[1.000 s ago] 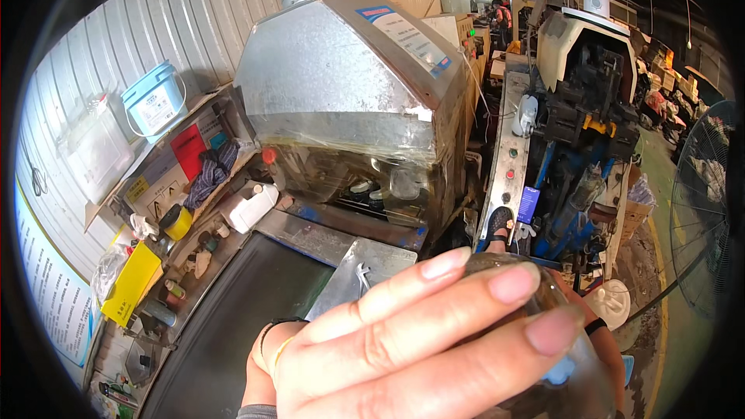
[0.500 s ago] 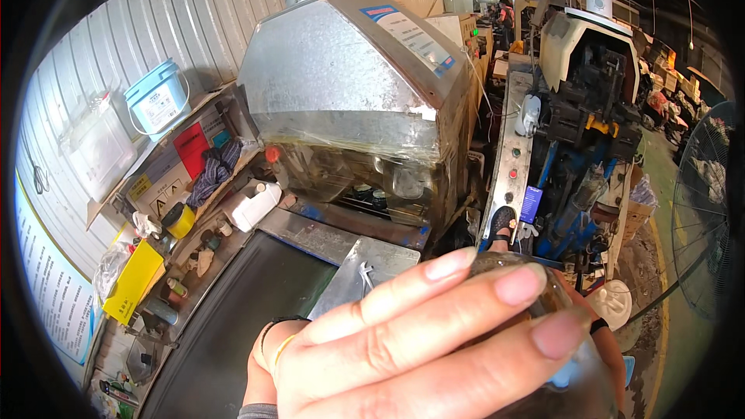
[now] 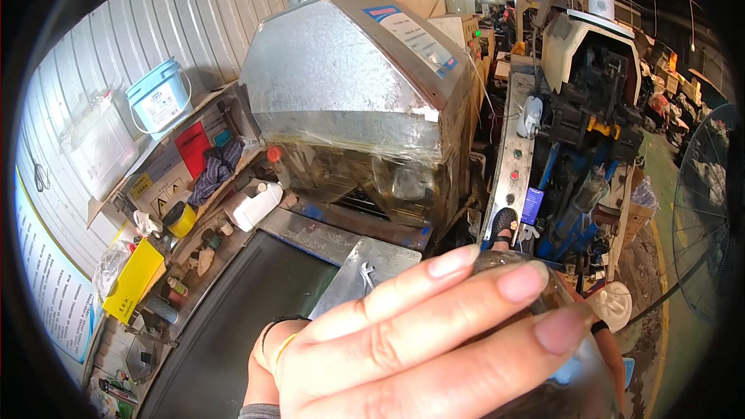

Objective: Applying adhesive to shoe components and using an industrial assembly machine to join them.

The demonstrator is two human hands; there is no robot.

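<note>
My left hand fills the lower middle, very near the camera. Its fingers stretch to the right, slightly apart, with the nails showing; the thumb is hidden. Behind the fingertips is a dark, glossy, rounded thing with a patch of blue, too blurred and covered to name. The fingers lie across its front, and I cannot tell if they touch it. At the lower right, part of my right arm shows beside a black band, while that hand's fingers are hidden. An adjustable wrench lies on a metal plate beyond my left hand.
A black conveyor belt leads to a metal-hooded machine. On the left shelf are a blue bucket, a white jug and a yellow container. A sandalled foot, machinery and a large fan are at right.
The view has shifted very slightly. My left hand keeps nearly the same place and shape, and the wrench and shelf things lie as before.
</note>
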